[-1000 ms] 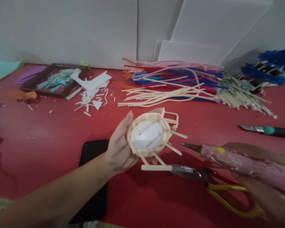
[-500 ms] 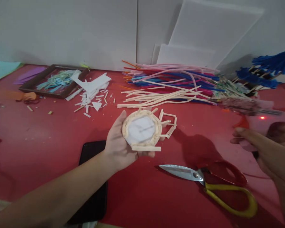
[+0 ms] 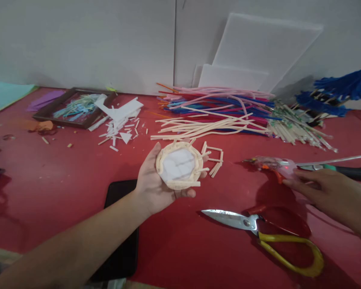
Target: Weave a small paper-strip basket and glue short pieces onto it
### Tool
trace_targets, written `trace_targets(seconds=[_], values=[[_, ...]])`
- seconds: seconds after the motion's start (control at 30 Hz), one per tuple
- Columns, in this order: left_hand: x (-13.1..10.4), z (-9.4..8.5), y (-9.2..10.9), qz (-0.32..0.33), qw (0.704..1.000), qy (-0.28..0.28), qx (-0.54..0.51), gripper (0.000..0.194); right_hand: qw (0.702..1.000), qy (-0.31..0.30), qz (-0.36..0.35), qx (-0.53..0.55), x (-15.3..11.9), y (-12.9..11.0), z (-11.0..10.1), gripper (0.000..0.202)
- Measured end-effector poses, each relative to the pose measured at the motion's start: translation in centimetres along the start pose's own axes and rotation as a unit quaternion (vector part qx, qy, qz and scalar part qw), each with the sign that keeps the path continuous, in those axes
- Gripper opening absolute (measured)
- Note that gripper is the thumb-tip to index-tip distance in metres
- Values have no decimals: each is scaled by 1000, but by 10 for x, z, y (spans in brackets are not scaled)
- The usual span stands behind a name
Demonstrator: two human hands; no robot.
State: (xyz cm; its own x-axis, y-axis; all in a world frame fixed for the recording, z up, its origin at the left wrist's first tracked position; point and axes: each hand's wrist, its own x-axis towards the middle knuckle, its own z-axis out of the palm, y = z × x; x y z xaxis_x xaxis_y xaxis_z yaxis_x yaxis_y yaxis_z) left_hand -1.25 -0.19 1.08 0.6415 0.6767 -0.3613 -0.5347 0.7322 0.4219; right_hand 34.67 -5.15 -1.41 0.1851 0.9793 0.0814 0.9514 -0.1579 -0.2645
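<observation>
My left hand (image 3: 152,186) holds a round piece (image 3: 179,164) from below, its fingers curled round it; the piece has a white centre, a pale coiled rim and short pale sticks jutting out. Just right of it, small pale sticks (image 3: 216,161) lie in an angular outline. On the right, my right hand (image 3: 315,186) is closed on a pink glue gun (image 3: 289,167) with an orange trigger and a small red light, its nozzle pointing left. Scissors (image 3: 249,222) with red and yellow handles lie below, between the hands.
Pale sticks (image 3: 198,127) and coloured stems (image 3: 222,98) lie at the back. White scraps (image 3: 117,116) sit beside a brown frame (image 3: 39,116). A black phone (image 3: 120,237) lies under my left forearm. Pliers (image 3: 349,171) are behind my right hand; blue fringed pieces (image 3: 333,96) stand at back right.
My right hand has moved left and the glue gun shows more clearly, its nozzle now pointing left. My left hand with the round piece has barely moved. The view has tilted slightly up.
</observation>
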Motion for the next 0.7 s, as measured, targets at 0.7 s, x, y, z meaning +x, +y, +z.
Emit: trace_targets(seconds=[0.7], values=[[1,-5,0,-4,1000,-12,-6,70,860,-127,-461,-180,79,-126,10,16]])
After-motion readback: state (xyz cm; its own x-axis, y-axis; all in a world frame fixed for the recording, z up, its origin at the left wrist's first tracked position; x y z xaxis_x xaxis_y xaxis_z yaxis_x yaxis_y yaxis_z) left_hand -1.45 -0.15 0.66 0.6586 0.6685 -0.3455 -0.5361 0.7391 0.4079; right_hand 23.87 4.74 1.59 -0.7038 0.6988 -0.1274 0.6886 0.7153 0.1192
